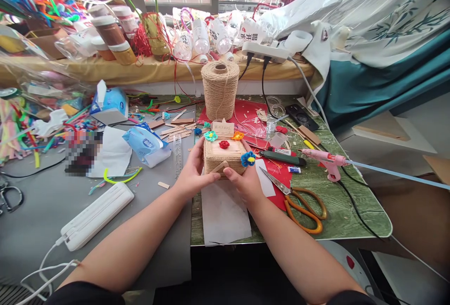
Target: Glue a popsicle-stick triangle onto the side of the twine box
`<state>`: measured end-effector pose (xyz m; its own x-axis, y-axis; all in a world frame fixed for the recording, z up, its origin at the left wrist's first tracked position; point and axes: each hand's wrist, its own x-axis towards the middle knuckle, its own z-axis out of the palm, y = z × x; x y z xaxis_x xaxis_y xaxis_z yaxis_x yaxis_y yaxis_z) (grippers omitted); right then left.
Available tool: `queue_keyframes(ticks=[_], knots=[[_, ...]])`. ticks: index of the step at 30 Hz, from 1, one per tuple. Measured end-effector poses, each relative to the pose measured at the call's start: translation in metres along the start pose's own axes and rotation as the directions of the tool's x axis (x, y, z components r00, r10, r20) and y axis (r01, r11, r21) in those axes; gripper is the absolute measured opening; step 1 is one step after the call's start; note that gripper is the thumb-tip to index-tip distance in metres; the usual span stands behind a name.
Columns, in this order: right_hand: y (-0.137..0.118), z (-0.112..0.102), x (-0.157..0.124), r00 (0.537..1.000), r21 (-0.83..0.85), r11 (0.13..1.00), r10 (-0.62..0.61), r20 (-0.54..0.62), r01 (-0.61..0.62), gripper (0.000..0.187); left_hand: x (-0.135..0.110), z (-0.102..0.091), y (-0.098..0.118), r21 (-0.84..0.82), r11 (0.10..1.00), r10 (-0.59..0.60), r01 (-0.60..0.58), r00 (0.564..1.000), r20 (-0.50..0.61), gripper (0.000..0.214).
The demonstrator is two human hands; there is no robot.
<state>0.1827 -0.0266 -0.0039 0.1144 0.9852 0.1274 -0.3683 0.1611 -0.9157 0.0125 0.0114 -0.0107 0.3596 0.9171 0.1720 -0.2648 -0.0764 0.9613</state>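
Note:
Between my two hands is a twine-wrapped box with a flat, light wooden top. Coloured flowers in teal, red, orange and blue decorate it, and a small lettered wooden sign stands at its back. My left hand is closed around the box's left side. On the right side my right hand grips it, close to the blue flower. Both thumbs meet near the front face by a small wooden strip. The fingers behind the box are hidden.
A big twine spool stands behind the box. Orange-handled scissors, a pink glue gun and a green utility knife lie to the right. Leftward are a tissue pack, a white power bank and wooden sticks.

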Motion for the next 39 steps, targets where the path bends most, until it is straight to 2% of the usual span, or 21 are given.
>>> queue_keyframes(ticks=[9,17,23,26,30,33,39], knots=[[0.006,-0.002,0.001,0.999,-0.046,0.999,-0.018,-0.028,0.016,0.099,-0.002,-0.004,0.000,0.153,0.983,0.099,-0.106,0.994,0.050,0.113],[0.001,0.000,0.003,1.000,-0.035,0.999,-0.010,-0.017,0.009,0.094,-0.002,-0.003,0.001,0.155,0.983,0.094,-0.099,0.995,0.039,0.113],[0.004,-0.003,0.004,1.000,-0.067,0.998,-0.009,-0.024,0.008,0.096,0.002,-0.008,0.001,0.141,0.990,0.014,-0.025,0.997,0.076,0.109],[0.005,-0.006,0.007,1.000,-0.100,0.995,-0.014,-0.007,0.013,0.101,0.006,-0.013,0.001,0.196,0.980,-0.035,0.019,0.996,0.076,0.109],[0.005,-0.012,0.012,0.999,-0.121,0.993,-0.001,0.047,0.007,0.102,0.009,-0.018,0.000,0.268,0.963,-0.043,0.021,0.996,0.074,0.112],[0.004,-0.014,0.015,0.998,-0.126,0.992,0.004,0.056,0.003,0.102,0.010,-0.018,0.000,0.256,0.966,-0.059,0.036,0.995,0.081,0.114],[0.008,-0.014,0.017,0.998,-0.077,0.995,0.061,0.010,-0.060,0.103,0.010,-0.013,-0.001,0.178,0.973,-0.158,0.148,0.987,0.043,0.116]])
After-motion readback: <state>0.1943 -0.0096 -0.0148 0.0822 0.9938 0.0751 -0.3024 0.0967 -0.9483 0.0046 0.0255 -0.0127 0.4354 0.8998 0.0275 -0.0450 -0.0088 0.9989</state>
